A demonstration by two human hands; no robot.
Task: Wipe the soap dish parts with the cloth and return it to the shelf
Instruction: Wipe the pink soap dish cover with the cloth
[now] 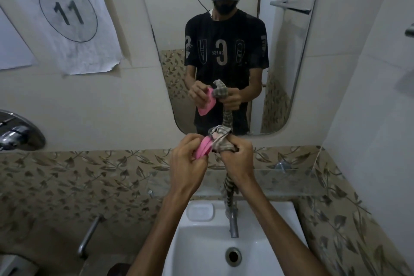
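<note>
My left hand (pixel 188 159) grips a pink soap dish part (pixel 203 148), held up in front of the mirror. My right hand (pixel 238 159) is closed on a grey striped cloth (pixel 220 139); the bunched end presses against the pink part, and a long tail (pixel 228 195) hangs down between my forearms toward the tap. A glass shelf (pixel 291 182) runs along the wall behind my hands. A white soap dish part (pixel 200 212) lies on the sink's back ledge, left of the tap.
A white sink (pixel 201 248) with a chrome tap (pixel 233 225) lies below my arms. The mirror (pixel 224 51) reflects me and both hands. A chrome valve (pixel 18 132) and a pipe (pixel 89 235) are at the left; paper signs (pixel 67 13) hang on the wall.
</note>
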